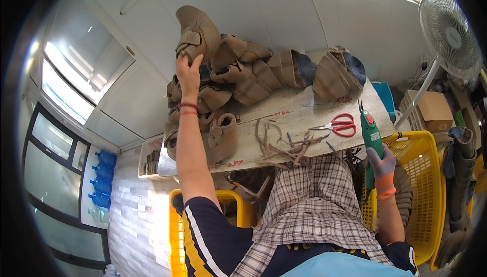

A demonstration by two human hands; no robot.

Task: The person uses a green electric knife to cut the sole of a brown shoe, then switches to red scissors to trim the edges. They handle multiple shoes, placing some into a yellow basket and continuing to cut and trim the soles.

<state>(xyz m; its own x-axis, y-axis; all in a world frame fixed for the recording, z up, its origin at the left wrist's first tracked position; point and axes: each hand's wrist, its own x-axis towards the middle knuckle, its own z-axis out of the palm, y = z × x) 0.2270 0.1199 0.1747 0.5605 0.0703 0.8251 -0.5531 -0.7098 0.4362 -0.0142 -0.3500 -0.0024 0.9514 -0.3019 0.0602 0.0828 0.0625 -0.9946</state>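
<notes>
With my bare left hand (188,76) I grip the lower end of a tan strapped boot (203,29) at the top of a heap. Around my left wrist are red bands. More tan boots (253,81) lie piled along the back and left of the worktable (304,105). In my right hand (383,168), which wears a grey and orange glove, is a green handheld electric tool (370,127) with a red button and a thin dark tip pointing away from me. Red-handled scissors (344,125) and loose brown strips (284,147) lie on the table between my hands.
Yellow baskets stand at my right (431,196) and left (175,236). A white fan (449,36) rises at the far right near a cardboard box (433,109). Blue water bottles (103,175) line the left wall. A plaid apron (314,196) covers my lap at the table edge.
</notes>
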